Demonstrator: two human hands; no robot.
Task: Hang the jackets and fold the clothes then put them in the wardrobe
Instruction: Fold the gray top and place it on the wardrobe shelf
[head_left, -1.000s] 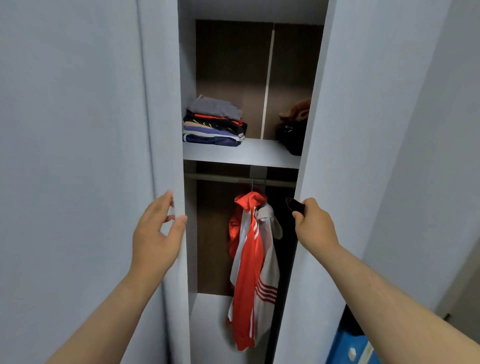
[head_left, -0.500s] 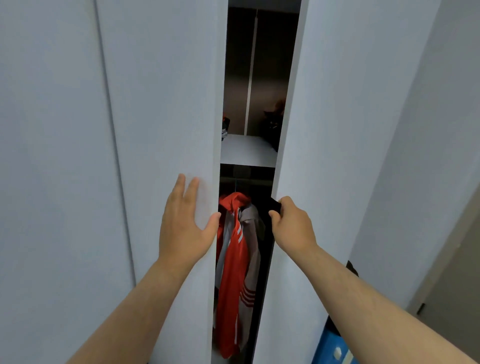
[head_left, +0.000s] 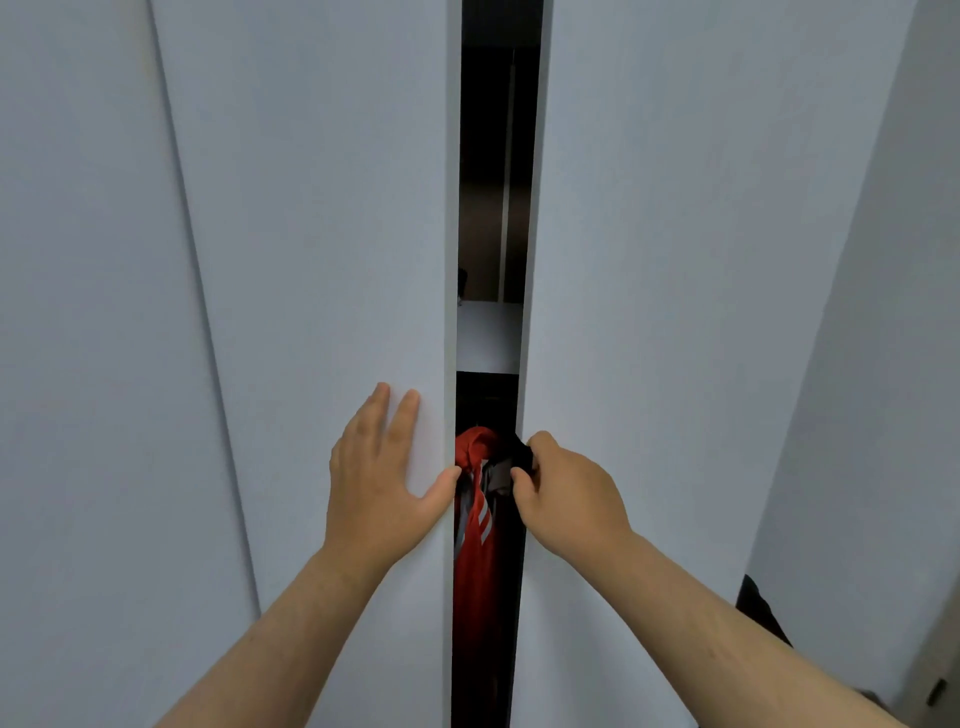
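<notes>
- Head view: the left hand (head_left: 384, 483) lies flat on the left door (head_left: 311, 260) of the wardrobe (head_left: 480, 228), fingers straight and the thumb at the door's inner edge.
- The right hand (head_left: 566, 493) is curled round a dark handle (head_left: 522, 457) at the inner edge of the right door (head_left: 675, 260).
- The hands are near each other but apart, with a narrow gap between the doors.
- A red jacket (head_left: 475, 545) with pale stripes hangs inside, showing through the gap just below a white shelf (head_left: 488, 338). Its collar is close to the left thumb and the right fingers.
- No folded clothes show through the gap.
- The step in hand seems to be shutting the doors, with the task close to done.
- To do it well, the person should bring the doors together evenly and slowly.
- The left thumb should come off the edge before the doors meet, and the right fingers should stay clear of the gap.
- The jacket's fabric could catch between the edges, so it is worth checking that it hangs fully inside.
</notes>
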